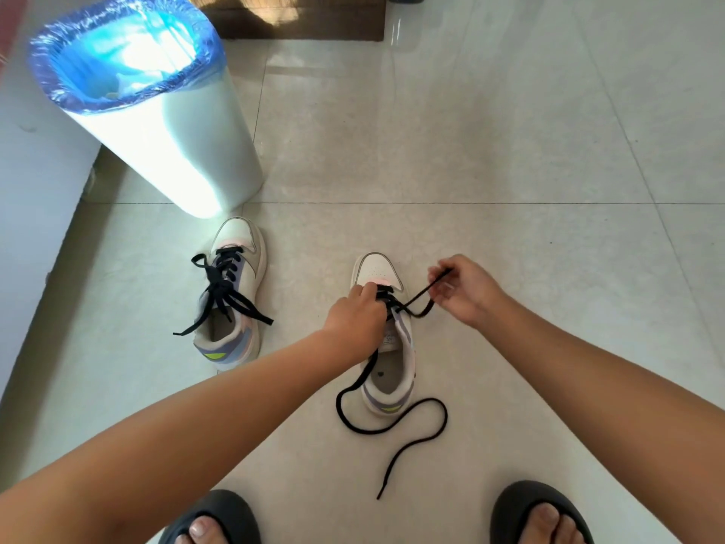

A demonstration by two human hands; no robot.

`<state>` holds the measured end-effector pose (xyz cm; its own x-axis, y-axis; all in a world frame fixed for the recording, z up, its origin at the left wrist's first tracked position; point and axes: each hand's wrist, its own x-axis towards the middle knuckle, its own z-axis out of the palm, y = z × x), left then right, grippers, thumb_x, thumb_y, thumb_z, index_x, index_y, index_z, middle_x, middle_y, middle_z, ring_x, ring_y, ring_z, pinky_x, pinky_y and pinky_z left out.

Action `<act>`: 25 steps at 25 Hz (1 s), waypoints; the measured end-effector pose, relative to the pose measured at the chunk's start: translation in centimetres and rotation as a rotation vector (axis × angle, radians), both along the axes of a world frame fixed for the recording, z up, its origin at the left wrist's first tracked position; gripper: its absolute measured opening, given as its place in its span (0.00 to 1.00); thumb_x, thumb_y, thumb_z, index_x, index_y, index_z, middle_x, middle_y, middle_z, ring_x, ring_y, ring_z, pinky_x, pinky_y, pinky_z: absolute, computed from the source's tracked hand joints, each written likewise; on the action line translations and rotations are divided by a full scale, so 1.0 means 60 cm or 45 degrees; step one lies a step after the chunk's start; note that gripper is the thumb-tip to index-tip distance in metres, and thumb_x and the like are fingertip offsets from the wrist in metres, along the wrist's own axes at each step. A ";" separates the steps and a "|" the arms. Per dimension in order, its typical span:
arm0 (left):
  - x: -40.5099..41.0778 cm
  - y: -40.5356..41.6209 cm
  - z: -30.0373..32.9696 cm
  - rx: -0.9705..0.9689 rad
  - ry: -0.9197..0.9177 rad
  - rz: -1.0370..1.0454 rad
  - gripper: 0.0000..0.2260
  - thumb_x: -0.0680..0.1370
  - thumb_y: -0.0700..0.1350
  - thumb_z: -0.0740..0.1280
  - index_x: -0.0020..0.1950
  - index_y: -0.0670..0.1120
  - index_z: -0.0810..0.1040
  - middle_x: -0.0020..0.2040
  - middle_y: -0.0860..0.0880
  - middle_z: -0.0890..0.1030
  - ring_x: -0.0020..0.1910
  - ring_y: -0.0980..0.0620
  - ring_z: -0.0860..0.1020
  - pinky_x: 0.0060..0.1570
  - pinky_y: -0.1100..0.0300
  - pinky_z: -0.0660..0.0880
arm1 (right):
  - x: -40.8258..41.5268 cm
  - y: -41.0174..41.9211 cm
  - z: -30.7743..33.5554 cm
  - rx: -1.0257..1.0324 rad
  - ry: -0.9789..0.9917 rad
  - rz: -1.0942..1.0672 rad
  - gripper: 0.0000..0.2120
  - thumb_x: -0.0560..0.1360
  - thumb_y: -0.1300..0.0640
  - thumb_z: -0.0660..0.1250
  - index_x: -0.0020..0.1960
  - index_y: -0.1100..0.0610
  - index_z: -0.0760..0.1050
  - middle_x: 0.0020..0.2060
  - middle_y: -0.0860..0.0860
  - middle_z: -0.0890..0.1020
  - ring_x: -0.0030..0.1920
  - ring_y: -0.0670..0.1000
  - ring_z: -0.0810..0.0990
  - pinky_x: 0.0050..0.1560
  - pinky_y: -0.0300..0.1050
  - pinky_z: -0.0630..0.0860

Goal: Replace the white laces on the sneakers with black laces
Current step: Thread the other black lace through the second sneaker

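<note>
Under the hands: a sneaker (388, 359) is stood on the floor (510, 151), toe pointed away, with a black lace (392, 427) threaded only through the eyelets nearest the toe.
Left hand (355, 321): it is curled over the lower eyelets and the lace there appears to be pinched; the fingertips are hidden behind the knuckles, so the exact grip cannot be told.
Right hand (465, 290): one end of the black lace is pinched and drawn out taut to the right of the shoe.
Loose end: the other length is trailed from beneath the left hand, looped round the heel and laid out toward the person's feet.
Left of the left hand: a second sneaker (231, 292) is seen fully laced in black (223, 294), the ends left untied.
Progress: no white lace is visible; one shoe is judged done, the other barely begun, with most eyelets left.
Beyond the left hand: a white bin (176, 151) with a blue liner (125, 53) is stood by the wall; something pale is glimpsed inside, not identifiable.
</note>
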<state>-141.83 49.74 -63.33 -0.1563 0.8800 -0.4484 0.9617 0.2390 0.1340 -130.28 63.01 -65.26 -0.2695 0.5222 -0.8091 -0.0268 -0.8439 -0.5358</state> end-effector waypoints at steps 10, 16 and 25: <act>-0.014 -0.020 -0.015 0.043 -0.280 0.328 0.15 0.81 0.52 0.56 0.54 0.44 0.76 0.55 0.45 0.70 0.57 0.47 0.70 0.50 0.55 0.70 | 0.069 0.047 0.019 0.438 -0.290 0.346 0.05 0.75 0.68 0.65 0.46 0.60 0.76 0.28 0.51 0.68 0.26 0.46 0.66 0.35 0.44 0.79; -0.023 -0.022 -0.019 0.002 -0.557 0.603 0.12 0.81 0.50 0.57 0.47 0.44 0.74 0.53 0.44 0.70 0.54 0.44 0.72 0.58 0.51 0.70 | 0.082 0.054 0.019 0.337 -0.207 0.415 0.03 0.76 0.61 0.67 0.44 0.60 0.78 0.36 0.54 0.78 0.39 0.50 0.78 0.43 0.48 0.79; -0.032 -0.026 -0.021 0.002 -0.589 0.600 0.11 0.81 0.50 0.57 0.46 0.45 0.73 0.53 0.44 0.70 0.54 0.44 0.72 0.58 0.53 0.69 | 0.088 0.067 0.027 0.071 -0.032 0.340 0.06 0.74 0.57 0.67 0.41 0.59 0.80 0.35 0.51 0.75 0.33 0.46 0.73 0.36 0.40 0.79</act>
<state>-143.77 48.17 -64.57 -0.3160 0.7654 -0.5606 0.5974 0.6196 0.5091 -124.97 67.03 -63.65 -0.3835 0.4791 -0.7895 0.2066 -0.7887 -0.5790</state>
